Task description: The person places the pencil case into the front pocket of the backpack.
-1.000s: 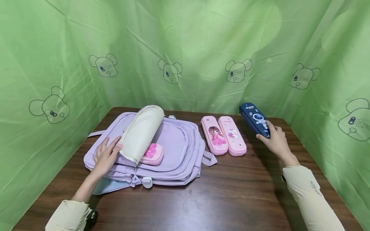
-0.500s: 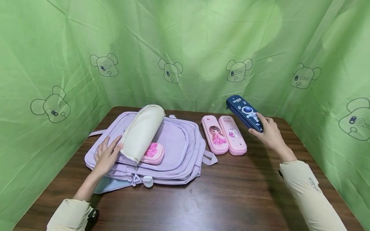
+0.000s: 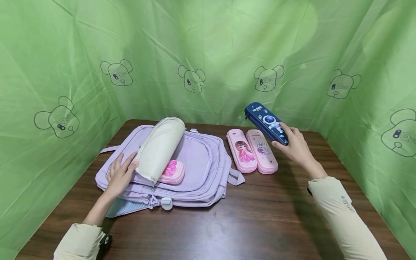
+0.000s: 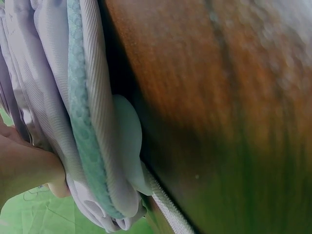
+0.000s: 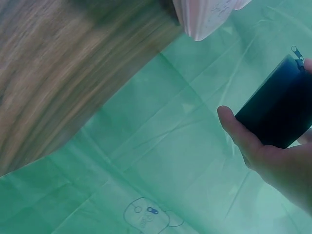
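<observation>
A lilac backpack [image 3: 191,151] lies flat, its front pocket's flap [image 3: 161,148] folded back with the cream lining outward. My left hand [image 3: 119,177] holds the flap's near-left edge between thumb and forefinger, the other fingers over the bag. From under the flap pokes the end of a pink pencil case [image 3: 173,173]. My right hand [image 3: 294,146] grips the near end of a navy astronaut pencil case [image 3: 266,121], raised above the table and tilted with its far end up. In the right wrist view that case [image 5: 278,105] looks dark, thumb along one side and zipper pull at its far end.
Two pink pencil cases lie side by side right of the backpack, one with a doll print [image 3: 242,151], the other with a rabbit [image 3: 262,151]. The brown wooden table [image 3: 247,227] is enclosed by green curtains [image 3: 227,43]. A backpack strap [image 3: 236,177] sticks out toward the pink cases.
My right hand has carried the navy pencil case up and left, from the table's right side to behind the rabbit case. The left hand and flap have stayed put.
</observation>
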Tool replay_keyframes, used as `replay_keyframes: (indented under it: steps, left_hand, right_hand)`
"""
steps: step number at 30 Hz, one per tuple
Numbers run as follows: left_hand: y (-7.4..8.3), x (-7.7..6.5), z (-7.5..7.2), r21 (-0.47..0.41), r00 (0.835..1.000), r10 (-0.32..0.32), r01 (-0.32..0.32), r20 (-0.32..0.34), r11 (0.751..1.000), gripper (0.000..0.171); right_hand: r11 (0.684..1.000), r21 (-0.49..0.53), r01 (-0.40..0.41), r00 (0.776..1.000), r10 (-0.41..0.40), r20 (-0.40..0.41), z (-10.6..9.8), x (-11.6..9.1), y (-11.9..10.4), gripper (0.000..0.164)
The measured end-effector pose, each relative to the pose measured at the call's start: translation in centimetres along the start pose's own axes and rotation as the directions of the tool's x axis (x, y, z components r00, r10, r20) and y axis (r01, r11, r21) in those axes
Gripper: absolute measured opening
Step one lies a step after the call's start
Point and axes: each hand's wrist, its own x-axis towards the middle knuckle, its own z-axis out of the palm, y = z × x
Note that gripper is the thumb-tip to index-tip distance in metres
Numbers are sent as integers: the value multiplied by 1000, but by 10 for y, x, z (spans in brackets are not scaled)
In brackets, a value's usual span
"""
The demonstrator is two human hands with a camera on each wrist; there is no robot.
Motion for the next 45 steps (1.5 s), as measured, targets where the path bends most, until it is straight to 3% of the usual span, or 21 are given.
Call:
replay_keyframes:
  steps: [10,45]
  left_hand:
    - [-1,0,-1,-8,1000,-5,5,15,1000,58]
    - [-4,0,0,-4,1000,-5,5,28,1000,58]
  right_hand:
    - [998,-16,53,999,-53,-11,8,3,-16,76]
    - [984,52,172,980,-176,96,50,6,-67,77]
